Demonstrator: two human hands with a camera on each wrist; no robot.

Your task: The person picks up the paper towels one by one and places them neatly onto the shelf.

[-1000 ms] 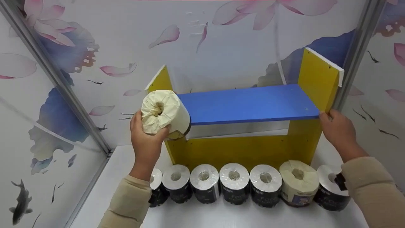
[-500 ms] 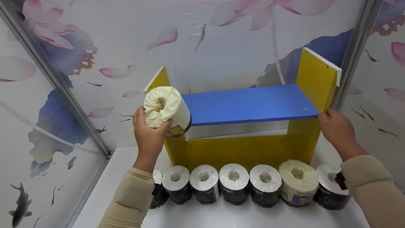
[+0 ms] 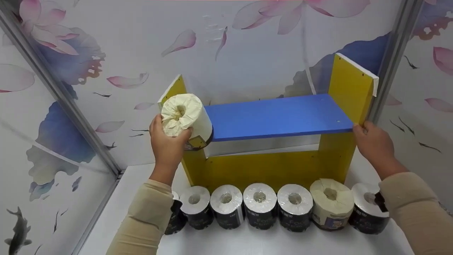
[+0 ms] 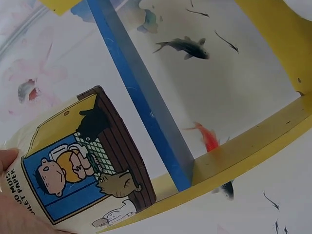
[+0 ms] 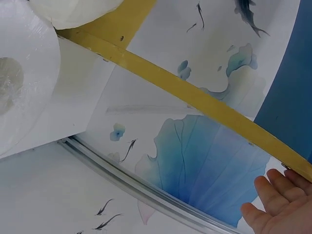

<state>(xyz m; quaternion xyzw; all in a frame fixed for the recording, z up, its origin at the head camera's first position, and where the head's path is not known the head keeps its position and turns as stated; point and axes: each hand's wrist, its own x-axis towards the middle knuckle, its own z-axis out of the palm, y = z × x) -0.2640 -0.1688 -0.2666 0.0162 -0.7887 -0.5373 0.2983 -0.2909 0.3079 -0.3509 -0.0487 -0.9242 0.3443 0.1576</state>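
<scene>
The tilted roll (image 3: pixel 194 119) is gripped centre-left, before the blue shelf's (image 3: pixel 276 117) left end, by the left hand (image 3: pixel 166 145), the yellow panel (image 3: pixel 352 88) centre-right by the right hand (image 3: pixel 377 143).

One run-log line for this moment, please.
left hand: holds cream roll near left end of blue shelf | right hand: touches yellow side panel | seven other rolls: standing in a row

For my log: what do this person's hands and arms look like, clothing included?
The left hand and right hand wear no gloves. The left sleeve and right sleeve are beige and puffy, with seamed cuffs. A small black piece juts out by the right cuff.
</scene>
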